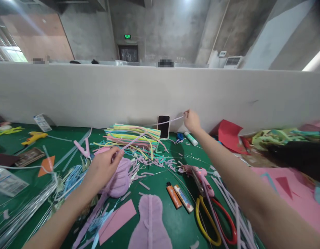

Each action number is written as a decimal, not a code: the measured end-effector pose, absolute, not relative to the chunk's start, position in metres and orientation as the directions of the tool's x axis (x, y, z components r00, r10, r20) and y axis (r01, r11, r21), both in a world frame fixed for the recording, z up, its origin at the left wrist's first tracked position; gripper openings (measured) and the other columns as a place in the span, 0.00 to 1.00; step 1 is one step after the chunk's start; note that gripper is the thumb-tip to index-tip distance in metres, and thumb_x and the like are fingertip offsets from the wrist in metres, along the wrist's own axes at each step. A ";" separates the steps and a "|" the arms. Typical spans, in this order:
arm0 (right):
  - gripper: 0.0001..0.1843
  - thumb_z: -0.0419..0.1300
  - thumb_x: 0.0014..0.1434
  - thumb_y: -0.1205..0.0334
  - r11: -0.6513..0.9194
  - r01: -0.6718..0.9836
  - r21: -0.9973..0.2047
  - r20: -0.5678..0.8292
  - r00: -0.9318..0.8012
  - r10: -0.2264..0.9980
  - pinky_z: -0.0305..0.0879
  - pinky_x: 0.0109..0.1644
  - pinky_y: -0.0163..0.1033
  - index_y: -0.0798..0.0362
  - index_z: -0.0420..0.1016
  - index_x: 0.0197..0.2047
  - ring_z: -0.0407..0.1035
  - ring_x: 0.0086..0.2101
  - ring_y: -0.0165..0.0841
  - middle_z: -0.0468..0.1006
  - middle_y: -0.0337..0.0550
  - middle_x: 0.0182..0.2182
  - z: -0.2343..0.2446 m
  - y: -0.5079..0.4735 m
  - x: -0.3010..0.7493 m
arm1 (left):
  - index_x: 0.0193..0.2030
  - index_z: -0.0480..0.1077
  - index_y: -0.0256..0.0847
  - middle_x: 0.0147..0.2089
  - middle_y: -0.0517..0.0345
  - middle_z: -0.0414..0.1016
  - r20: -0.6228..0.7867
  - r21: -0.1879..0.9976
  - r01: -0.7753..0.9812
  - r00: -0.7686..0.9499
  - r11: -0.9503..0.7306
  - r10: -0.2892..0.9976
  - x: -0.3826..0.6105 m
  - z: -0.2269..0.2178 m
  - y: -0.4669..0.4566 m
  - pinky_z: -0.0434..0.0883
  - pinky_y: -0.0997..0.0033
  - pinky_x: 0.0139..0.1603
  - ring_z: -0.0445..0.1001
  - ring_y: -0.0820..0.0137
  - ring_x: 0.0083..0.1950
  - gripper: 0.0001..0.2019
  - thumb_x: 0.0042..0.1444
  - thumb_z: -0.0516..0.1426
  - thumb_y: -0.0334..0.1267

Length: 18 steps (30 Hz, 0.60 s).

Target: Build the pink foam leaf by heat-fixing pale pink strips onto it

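Observation:
My left hand (104, 169) is closed on a lilac pipe cleaner (134, 141), which slants up to the right from the fingers. Higher and to the right, my right hand (192, 120) pinches the end of a thin pale lilac strand (176, 119) that crosses in front of the phone (163, 127). Whether both are one piece, I cannot tell. Under my left hand lies a lilac leaf-like piece (120, 183) with raised ribs. A second lilac fuzzy piece (150, 221), with a stem down its middle, rests on the green table at the front.
Pastel pipe cleaners (131, 136) lie piled by the white partition (110, 93), with cut bits before them. Right of centre are lighters (173, 195), a pink glue gun (201, 176) and scissors (209, 221). A yellow glue gun (34, 137) lies left; pink sheets (300, 193) lie right.

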State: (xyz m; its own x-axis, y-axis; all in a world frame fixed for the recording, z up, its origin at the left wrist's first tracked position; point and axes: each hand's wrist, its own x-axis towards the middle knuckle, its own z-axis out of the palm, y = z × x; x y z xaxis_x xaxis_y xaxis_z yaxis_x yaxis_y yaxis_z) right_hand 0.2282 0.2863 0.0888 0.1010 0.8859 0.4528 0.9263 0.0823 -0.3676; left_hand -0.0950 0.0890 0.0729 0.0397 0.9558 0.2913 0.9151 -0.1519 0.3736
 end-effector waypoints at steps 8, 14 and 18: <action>0.14 0.60 0.56 0.52 0.390 0.233 -0.891 0.435 0.187 0.881 0.69 0.36 0.34 0.54 0.76 0.39 0.70 0.30 0.27 0.75 0.43 0.31 0.152 0.191 0.258 | 0.38 0.71 0.39 0.24 0.64 0.61 0.271 0.735 0.658 -0.064 -0.163 0.961 -0.089 0.103 0.073 0.55 0.74 0.24 0.59 0.73 0.23 0.20 0.59 0.48 0.53; 0.15 0.69 0.46 0.49 0.275 -0.240 -0.931 0.251 0.126 0.960 0.64 0.23 0.27 0.51 0.77 0.32 0.66 0.24 0.23 0.75 0.39 0.27 0.149 0.110 0.220 | 0.34 0.71 0.38 0.26 0.64 0.62 0.031 0.969 0.237 0.134 -0.062 0.991 -0.059 0.127 0.049 0.52 0.80 0.19 0.57 0.79 0.22 0.21 0.56 0.53 0.57; 0.16 0.71 0.42 0.50 0.146 -0.326 -0.934 0.144 0.031 0.989 0.67 0.28 0.28 0.52 0.79 0.30 0.69 0.26 0.24 0.77 0.38 0.26 0.118 0.078 0.170 | 0.30 0.71 0.37 0.23 0.64 0.61 -0.129 0.979 0.194 0.334 0.066 0.934 -0.035 0.115 0.032 0.52 0.81 0.16 0.57 0.79 0.21 0.22 0.57 0.52 0.57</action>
